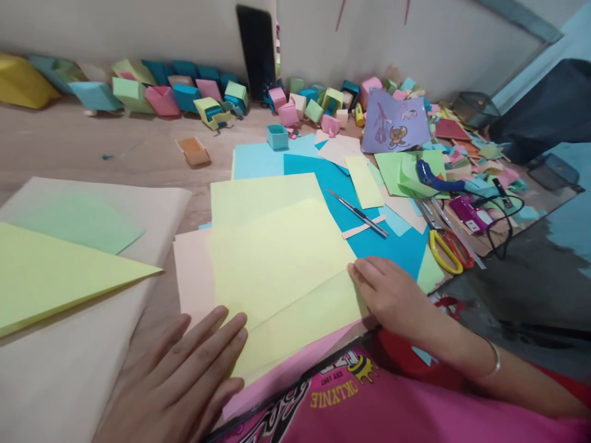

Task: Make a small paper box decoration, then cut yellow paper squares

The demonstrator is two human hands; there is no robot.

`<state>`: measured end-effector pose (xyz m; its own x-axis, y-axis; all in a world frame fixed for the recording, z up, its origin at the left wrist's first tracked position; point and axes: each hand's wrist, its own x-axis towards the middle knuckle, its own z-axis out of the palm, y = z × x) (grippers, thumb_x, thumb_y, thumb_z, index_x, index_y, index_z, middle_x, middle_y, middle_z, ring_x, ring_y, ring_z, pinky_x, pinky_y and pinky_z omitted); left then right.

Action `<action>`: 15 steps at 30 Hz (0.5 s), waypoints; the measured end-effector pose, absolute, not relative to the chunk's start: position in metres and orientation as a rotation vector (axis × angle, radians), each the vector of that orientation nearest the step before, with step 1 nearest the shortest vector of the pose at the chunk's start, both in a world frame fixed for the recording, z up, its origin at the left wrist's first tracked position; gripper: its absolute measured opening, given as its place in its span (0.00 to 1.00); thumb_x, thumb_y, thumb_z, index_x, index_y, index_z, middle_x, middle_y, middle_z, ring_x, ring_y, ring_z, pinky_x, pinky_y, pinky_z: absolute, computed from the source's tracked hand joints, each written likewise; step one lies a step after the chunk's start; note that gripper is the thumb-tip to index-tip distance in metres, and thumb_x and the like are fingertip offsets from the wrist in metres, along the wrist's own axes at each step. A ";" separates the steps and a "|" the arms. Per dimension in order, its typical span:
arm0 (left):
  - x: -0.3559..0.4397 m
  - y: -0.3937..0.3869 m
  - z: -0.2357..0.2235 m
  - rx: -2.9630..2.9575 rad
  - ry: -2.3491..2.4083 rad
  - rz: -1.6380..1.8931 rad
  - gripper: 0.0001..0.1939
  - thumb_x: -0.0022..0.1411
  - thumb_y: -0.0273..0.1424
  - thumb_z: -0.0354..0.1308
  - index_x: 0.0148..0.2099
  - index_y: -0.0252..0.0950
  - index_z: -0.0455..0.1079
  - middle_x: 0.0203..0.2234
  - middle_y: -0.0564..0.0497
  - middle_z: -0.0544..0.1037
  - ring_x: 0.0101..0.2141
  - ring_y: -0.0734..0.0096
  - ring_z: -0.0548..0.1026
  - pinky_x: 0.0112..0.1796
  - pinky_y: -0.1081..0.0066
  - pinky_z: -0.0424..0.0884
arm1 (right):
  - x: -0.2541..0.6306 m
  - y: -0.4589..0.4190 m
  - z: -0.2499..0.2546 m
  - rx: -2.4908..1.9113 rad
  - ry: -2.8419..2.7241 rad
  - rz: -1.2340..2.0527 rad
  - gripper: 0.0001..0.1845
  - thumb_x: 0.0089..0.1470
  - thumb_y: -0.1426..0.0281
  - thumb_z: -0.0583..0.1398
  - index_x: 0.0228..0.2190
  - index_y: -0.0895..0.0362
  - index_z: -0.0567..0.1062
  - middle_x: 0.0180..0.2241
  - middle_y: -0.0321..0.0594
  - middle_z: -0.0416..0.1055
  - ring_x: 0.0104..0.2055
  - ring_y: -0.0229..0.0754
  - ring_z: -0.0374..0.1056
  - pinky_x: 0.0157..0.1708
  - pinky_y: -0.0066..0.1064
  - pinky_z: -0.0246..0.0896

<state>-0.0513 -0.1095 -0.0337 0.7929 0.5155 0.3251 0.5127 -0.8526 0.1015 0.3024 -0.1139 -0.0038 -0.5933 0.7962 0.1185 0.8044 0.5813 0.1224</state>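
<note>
The left hand [184, 375] lies flat and open, palm down, its fingers spread over the near left edge of a yellow sheet [277, 264] and the peach sheet [194, 271] beneath it. The right hand [392, 295] rests at the yellow sheet's right edge, fingers loosely curled, fingertips pressing the corner down; it grips nothing. The yellow sheet lies in the middle of the tabletop [92, 147], just in front of the person, with a diagonal crease running across its lower part. A pink sheet [286, 375] shows under its near edge, and a second yellow sheet [258, 194] lies partly under it on the far side.

Beyond that a dark blue sheet [392, 246] carries a craft knife [357, 212] and a narrow paper strip [362, 227], touching each other. To the right, scissors [446, 246] with yellow and red handles lie near a blue glue gun [436, 178] and a pink stapler [468, 212]. A purple sheet with a cartoon drawing [394, 123] lies farther back.

On the left, a folded yellow-green sheet [55, 277] and a pale green sheet [78, 221] rest on a large cream sheet [60, 369]. A row of folded paper boxes [184, 92] in many colours lines the wall, with a dark phone [256, 49] leaning upright among them. A small blue box [277, 136] and an orange box [194, 152] stand apart, nearer the sheets.
</note>
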 end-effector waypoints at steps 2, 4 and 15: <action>-0.051 -0.109 -0.029 2.985 0.844 0.515 0.23 0.66 0.40 0.53 0.59 0.35 0.69 0.57 0.49 0.74 0.61 0.56 0.64 0.66 0.55 0.45 | 0.313 -0.109 0.005 -1.486 -2.785 -0.335 0.12 0.55 0.83 0.54 0.27 0.62 0.75 0.32 0.50 0.70 0.35 0.49 0.61 0.31 0.38 0.54; -0.049 -0.109 -0.023 3.020 0.847 0.462 0.23 0.66 0.42 0.53 0.58 0.37 0.69 0.57 0.49 0.74 0.60 0.58 0.66 0.66 0.58 0.47 | 0.320 -0.093 0.017 -1.514 -2.831 -0.307 0.13 0.54 0.83 0.55 0.24 0.60 0.74 0.30 0.48 0.70 0.33 0.47 0.62 0.31 0.37 0.54; -0.016 -0.076 0.030 2.821 0.825 0.033 0.12 0.62 0.35 0.58 0.47 0.40 0.74 0.43 0.47 0.80 0.43 0.62 0.76 0.48 0.63 0.69 | 0.253 0.066 0.030 -1.296 -2.963 0.265 0.15 0.52 0.71 0.62 0.44 0.60 0.73 0.47 0.49 0.71 0.47 0.50 0.68 0.38 0.33 0.59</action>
